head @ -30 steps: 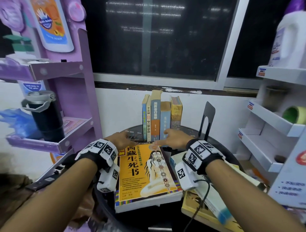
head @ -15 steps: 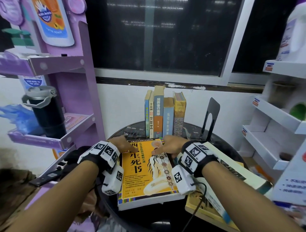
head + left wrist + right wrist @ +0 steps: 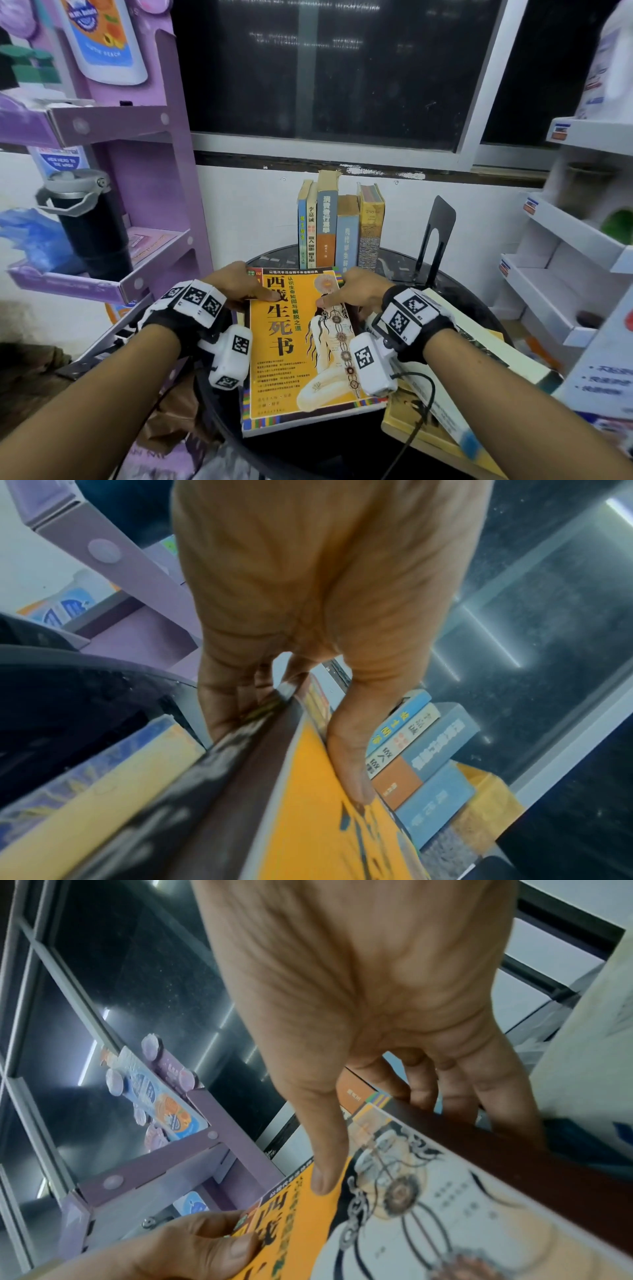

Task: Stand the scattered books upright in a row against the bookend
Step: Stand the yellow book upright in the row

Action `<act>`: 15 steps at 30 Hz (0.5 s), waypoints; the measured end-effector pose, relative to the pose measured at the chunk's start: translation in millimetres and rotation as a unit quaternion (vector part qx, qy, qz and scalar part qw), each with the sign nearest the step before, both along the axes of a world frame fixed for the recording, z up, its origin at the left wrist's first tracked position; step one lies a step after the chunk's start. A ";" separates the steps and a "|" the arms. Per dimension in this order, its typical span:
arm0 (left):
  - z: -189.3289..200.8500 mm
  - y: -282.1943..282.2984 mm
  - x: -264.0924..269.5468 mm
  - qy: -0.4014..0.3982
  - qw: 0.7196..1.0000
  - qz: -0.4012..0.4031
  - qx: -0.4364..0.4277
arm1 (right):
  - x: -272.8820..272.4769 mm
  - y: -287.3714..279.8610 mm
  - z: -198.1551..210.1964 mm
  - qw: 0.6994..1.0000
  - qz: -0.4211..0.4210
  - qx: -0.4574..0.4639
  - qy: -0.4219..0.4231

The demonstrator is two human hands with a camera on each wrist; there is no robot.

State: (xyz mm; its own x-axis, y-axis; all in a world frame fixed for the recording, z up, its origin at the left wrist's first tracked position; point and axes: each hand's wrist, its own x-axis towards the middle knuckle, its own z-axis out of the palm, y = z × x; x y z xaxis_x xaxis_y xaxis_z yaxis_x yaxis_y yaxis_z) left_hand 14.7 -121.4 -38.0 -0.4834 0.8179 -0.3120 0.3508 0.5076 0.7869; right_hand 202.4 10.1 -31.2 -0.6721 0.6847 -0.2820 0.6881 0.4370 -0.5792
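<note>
Both hands grip the far end of the yellow book (image 3: 301, 346) on the round black table (image 3: 479, 308). The left hand (image 3: 239, 284) and the right hand (image 3: 359, 291) each lay a thumb on the cover, fingers curled under its edges. It seems slightly lifted, though blur hides this. Five upright books (image 3: 339, 226) stand behind it, well apart from the black bookend (image 3: 440, 222).

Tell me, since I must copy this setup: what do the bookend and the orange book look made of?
Bookend: likely thin sheet metal, matte black; a flat plate with a cut-out slot.
Orange book: paperback, by the look; glossy printed cover over a thick page block. Both hands grip it.
</note>
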 end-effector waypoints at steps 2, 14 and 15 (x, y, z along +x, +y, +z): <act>3.4 -2.2 -1.8 -0.010 1.000 -0.005 0.012 | -0.2 4.6 -0.2 0.999 -0.030 -0.037 0.026; 37.7 -10.9 12.3 -0.076 0.990 -0.030 0.116 | 12.4 1.7 27.8 0.984 -0.008 -0.100 0.145; 43.3 -11.2 12.5 -0.077 0.988 -0.033 0.129 | 12.5 3.1 32.1 0.984 0.002 -0.091 0.156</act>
State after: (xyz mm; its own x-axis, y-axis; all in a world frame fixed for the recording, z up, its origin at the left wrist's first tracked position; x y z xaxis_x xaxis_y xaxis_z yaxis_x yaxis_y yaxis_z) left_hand 27.2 -132.6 5.2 -0.3884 0.9084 -0.1550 0.2421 0.2629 0.9339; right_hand 214.9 13.2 0.9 -0.7479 0.6393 -0.1788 0.4631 0.3094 -0.8306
